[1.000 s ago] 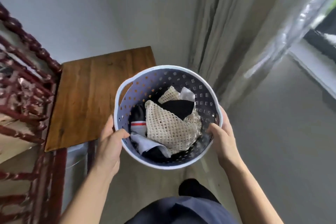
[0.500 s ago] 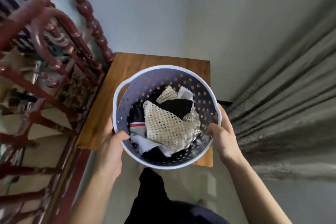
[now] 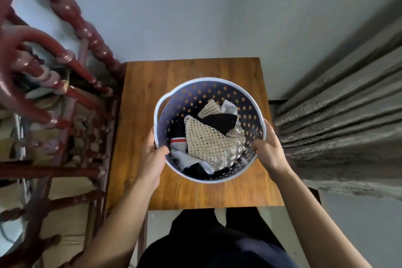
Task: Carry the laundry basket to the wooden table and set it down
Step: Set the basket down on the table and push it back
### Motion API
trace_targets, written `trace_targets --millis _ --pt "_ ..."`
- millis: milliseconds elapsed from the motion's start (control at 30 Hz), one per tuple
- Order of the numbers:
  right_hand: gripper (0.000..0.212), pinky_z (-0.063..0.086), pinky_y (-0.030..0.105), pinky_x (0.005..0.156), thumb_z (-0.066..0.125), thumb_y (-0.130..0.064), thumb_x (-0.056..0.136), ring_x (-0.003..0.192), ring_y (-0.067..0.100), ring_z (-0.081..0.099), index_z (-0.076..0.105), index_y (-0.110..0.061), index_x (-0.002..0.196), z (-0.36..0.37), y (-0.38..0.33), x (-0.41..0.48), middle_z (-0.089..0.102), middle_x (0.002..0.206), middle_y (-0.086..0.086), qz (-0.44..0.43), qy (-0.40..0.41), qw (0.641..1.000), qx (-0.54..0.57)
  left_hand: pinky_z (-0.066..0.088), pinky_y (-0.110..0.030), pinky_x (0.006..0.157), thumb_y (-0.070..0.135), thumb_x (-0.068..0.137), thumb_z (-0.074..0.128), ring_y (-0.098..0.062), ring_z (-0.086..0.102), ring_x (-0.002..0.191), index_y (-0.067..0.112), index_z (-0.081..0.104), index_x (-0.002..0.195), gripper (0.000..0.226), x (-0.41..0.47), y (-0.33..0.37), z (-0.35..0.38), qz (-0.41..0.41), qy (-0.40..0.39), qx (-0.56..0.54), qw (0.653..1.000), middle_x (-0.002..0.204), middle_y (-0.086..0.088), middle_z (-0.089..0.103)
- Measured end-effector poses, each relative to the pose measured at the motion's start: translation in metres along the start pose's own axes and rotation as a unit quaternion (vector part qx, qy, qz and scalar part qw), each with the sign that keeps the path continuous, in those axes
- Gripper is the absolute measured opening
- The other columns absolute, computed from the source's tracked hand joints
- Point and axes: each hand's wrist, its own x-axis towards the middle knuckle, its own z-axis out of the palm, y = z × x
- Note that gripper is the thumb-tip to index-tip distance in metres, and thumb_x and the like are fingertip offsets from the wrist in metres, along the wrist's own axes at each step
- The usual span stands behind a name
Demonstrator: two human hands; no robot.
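A round perforated laundry basket (image 3: 202, 90) with a white rim is over the middle of the wooden table (image 3: 143, 98). Whether its base touches the tabletop I cannot tell. Inside lie a cream mesh cloth (image 3: 208, 141), black cloth and a white piece with a red stripe. My left hand (image 3: 152, 156) grips the rim on the left, thumb inside the basket. My right hand (image 3: 268, 148) grips the rim on the right, thumb inside too.
A dark red turned-wood rack or railing (image 3: 65, 67) stands close against the table's left side, with clutter behind it. A grey curtain (image 3: 339, 115) hangs at the right. A pale wall is behind the table. My dark-clothed legs are at the table's near edge.
I have stepped up to the table and turned to face it. The basket, earlier off its right front corner, is now over the tabletop's middle. Both hands keep their grip.
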Motion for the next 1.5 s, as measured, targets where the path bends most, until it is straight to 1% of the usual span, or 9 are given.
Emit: trace_targets --millis 300,433,600,700,867,1100,1200,1300,1500 --pt "0.058 0.052 0.022 0.078 0.064 -0.011 0.093 0.106 -0.002 0.064 0.049 -0.032 0.145 0.012 -0.008 0.059 0.069 0.117 -0.017 -0.057 -0.052 0.991 -0.109 0.054 -0.027 0.087 -0.012 0.089 0.042 -0.012 0.065 0.116 0.029 0.052 0.143 0.069 0.046 -0.009 0.012 -0.012 0.062 0.003 0.998 0.127 0.004 0.069" --pt "0.067 0.054 0.037 0.085 0.062 -0.009 0.093 0.103 0.017 0.064 0.04 -0.03 0.152 0.017 -0.003 0.079 0.067 0.12 -0.006 -0.049 -0.07 0.982 -0.166 0.049 -0.039 0.104 0.002 0.091 0.047 -0.016 0.057 0.129 0.028 0.04 0.15 0.065 0.059 -0.014 0.016 -0.025 0.064 0.027 0.997 0.141 0.005 0.059" --pt "0.075 0.04 0.031 0.088 0.05 -0.021 0.105 0.123 0.024 0.056 0.007 -0.025 0.166 0.014 0.002 0.082 0.054 0.146 0.006 -0.054 -0.088 0.966 -0.237 0.026 -0.037 0.12 0.01 0.096 0.054 -0.016 0.027 0.148 0.024 -0.001 0.162 0.088 0.049 -0.026 0.033 0.002 0.061 0.112 0.992 0.165 0.003 0.02" --pt "0.08 0.042 0.042 0.104 0.043 -0.033 0.108 0.151 0.031 0.036 -0.01 -0.021 0.166 0.008 0.006 0.078 0.012 0.175 0.007 -0.095 -0.102 0.942 -0.304 0.012 -0.045 0.124 0.02 0.096 0.06 -0.032 -0.001 0.156 0.009 0.007 0.162 0.085 0.029 -0.047 0.047 0.123 0.078 0.284 0.948 0.169 -0.017 -0.006" --pt "0.082 0.035 0.038 0.117 0.039 -0.047 0.107 0.161 0.021 0.008 -0.007 -0.017 0.167 0.003 0.016 0.083 -0.01 0.176 0.001 -0.186 -0.105 0.905 -0.368 0.007 -0.064 0.12 0.063 0.097 0.037 -0.035 0.001 0.156 0.018 0.045 0.15 0.07 -0.002 -0.072 0.069 0.223 0.023 0.492 0.841 0.167 -0.019 0.016" --pt "0.083 0.048 0.042 0.099 0.039 -0.063 0.102 0.146 0.031 0.048 0.001 -0.028 0.167 0.002 0.013 0.084 -0.023 0.173 -0.011 -0.171 -0.16 0.881 -0.411 0.033 -0.067 0.106 0.072 0.09 0.04 -0.042 0.044 0.137 0.014 0.072 0.104 0.068 0.031 -0.07 0.034 0.282 -0.011 0.595 0.752 0.131 -0.018 0.062" --pt "0.088 0.048 0.043 0.103 0.04 -0.069 0.098 0.151 0.031 0.041 -0.002 -0.032 0.166 0.012 0.007 0.094 -0.027 0.172 -0.01 -0.189 -0.18 0.866 -0.427 0.032 -0.06 0.108 0.072 0.093 0.034 -0.036 0.057 0.115 0.013 0.073 0.094 0.07 0.05 -0.057 0.014 0.294 0.0 0.625 0.723 0.106 -0.011 0.068" --pt "0.088 0.049 0.047 0.105 0.04 -0.072 0.096 0.153 0.029 0.036 0.0 -0.037 0.166 0.027 -0.006 0.108 -0.025 0.172 -0.009 -0.202 -0.191 0.855 -0.437 0.036 -0.059 0.107 0.064 0.095 0.04 -0.035 0.06 0.107 0.012 0.073 0.094 0.061 0.068 -0.042 -0.003 0.302 0.016 0.633 0.712 0.098 -0.01 0.067" --pt "0.084 0.05 0.047 0.103 0.038 -0.073 0.096 0.154 0.028 0.034 0.007 -0.038 0.166 0.074 -0.04 0.134 -0.02 0.174 -0.005 -0.209 -0.181 0.845 -0.458 0.035 -0.057 0.11 0.056 0.097 0.043 -0.039 0.057 0.125 0.007 0.077 0.106 0.061 0.111 -0.02 -0.037 0.297 0.032 0.619 0.726 0.112 -0.014 0.072"
